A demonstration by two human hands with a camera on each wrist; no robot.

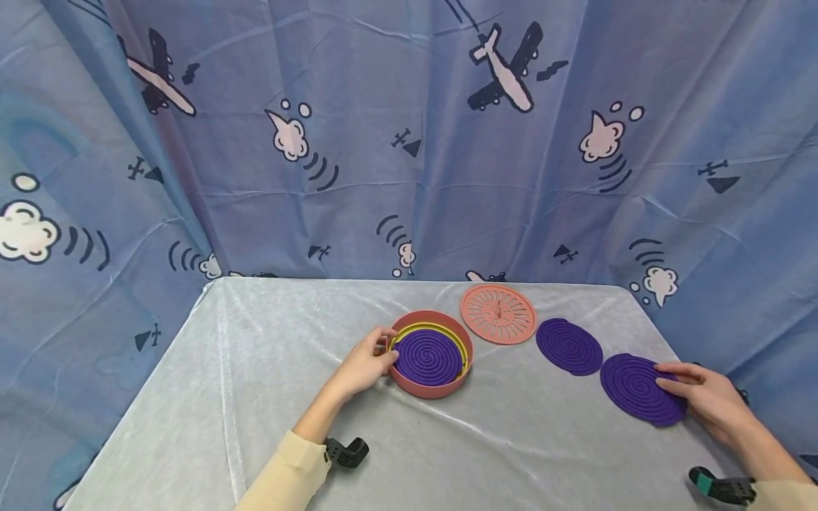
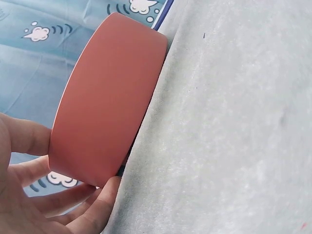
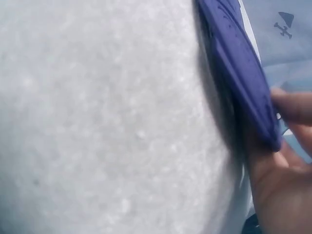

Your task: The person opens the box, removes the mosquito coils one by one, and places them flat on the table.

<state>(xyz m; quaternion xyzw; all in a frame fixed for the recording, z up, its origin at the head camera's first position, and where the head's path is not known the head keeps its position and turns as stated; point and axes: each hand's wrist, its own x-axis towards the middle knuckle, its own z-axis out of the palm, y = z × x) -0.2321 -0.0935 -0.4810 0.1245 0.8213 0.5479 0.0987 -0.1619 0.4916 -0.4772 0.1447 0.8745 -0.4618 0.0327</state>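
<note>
My left hand [image 1: 369, 362] grips the left side of a round, pinkish-red mosquito coil box [image 1: 465, 376], thumb at the rim and fingers round the wall. A purple mosquito coil [image 1: 427, 357] lies inside it, within a yellow ring [image 1: 447, 330]. In the left wrist view, the box's smooth outer wall [image 2: 107, 97] hides what is inside. At the far right, my right hand [image 1: 716, 397] pinches the right edge of another purple mosquito coil [image 1: 639, 390]. The right wrist view shows that coil [image 3: 243, 73] tilted close to the cloth, with thumb and fingers at its edge.
An orange-pink slotted lid [image 1: 488, 328] with a small upright peg lies behind and right of the box. Another purple mosquito coil [image 1: 569, 346] lies between lid and right hand. Pale grey cloth [image 1: 287, 341] covers the table; a blue printed curtain [image 1: 358, 177] hangs behind and at the sides.
</note>
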